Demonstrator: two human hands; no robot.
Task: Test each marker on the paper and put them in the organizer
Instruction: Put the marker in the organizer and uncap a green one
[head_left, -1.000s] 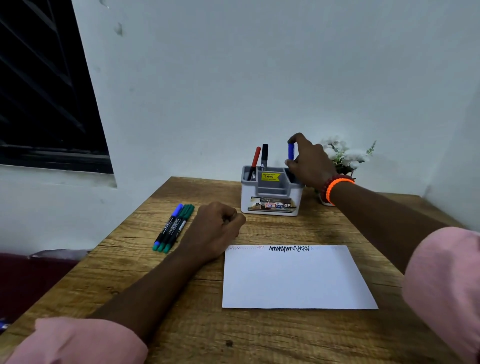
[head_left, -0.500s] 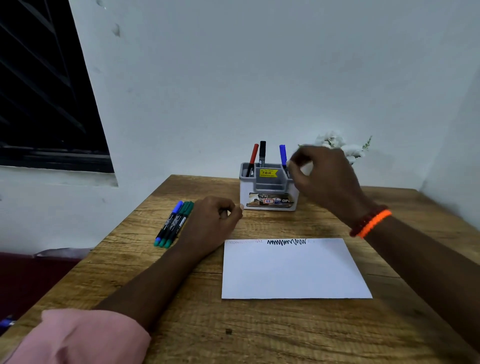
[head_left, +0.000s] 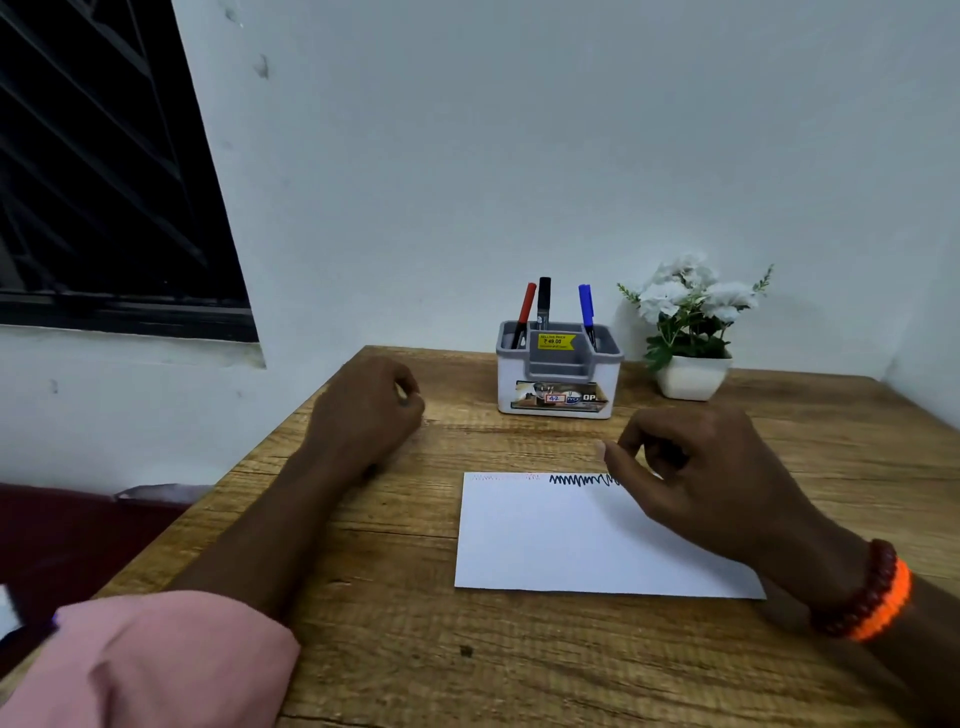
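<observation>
A grey-and-white organizer (head_left: 505, 385) stands at the back of the wooden table (head_left: 415, 649). In it stand a red marker (head_left: 527, 306), a black marker (head_left: 544, 301) and a blue marker (head_left: 586, 306). A white paper (head_left: 561, 540) lies in front of it, with a black scribble (head_left: 579, 479) and a faint red line along its top edge. My right hand (head_left: 696, 478) hovers over the paper's top right, fingers loosely curled, holding nothing. My left hand (head_left: 363, 410) is curled palm-down at the table's left. It hides the spot where the loose markers lay.
A white pot of white flowers (head_left: 691, 332) stands right of the organizer against the wall. A dark window (head_left: 104, 182) is at the left. The table's left edge runs just beside my left hand, and walls close in the back and right.
My right hand let go of the blue marker in the organizer and drew back over the paper. My left hand moved left over the loose markers, which are now hidden.
</observation>
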